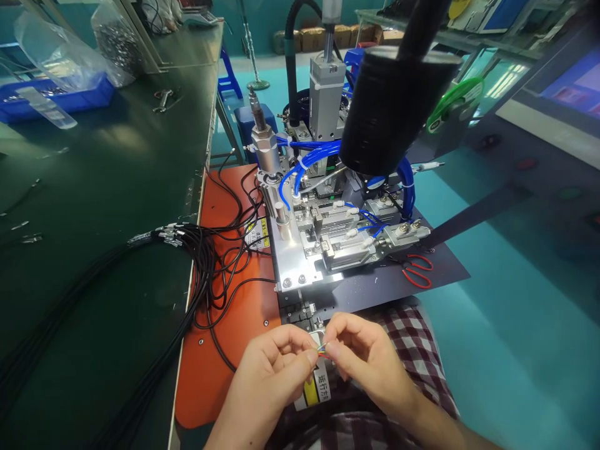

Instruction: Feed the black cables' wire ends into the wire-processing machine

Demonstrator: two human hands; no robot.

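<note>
Thin coloured wires (321,350), with green, blue and red among them, show between the fingertips of both hands. My left hand (281,369) is closed, pinching the wires between thumb and forefinger. From the other side, my right hand (359,353) pinches the same wires by their ends. Both hands are above my lap, just in front of a metal machine (290,250) with pneumatic cylinders and blue air tubes. Below the fingers lies a white and yellow label (319,387). Where the cable behind the wires runs is mostly hidden by my hands.
A bundle of black cables (187,250) with metal connector ends lies across the dark green table (117,175) and an orange plate (225,350). Red-handled pliers (419,272) rest right of the machine. A black cylinder (389,112) hangs above it. A blue tray (89,97) stands far left.
</note>
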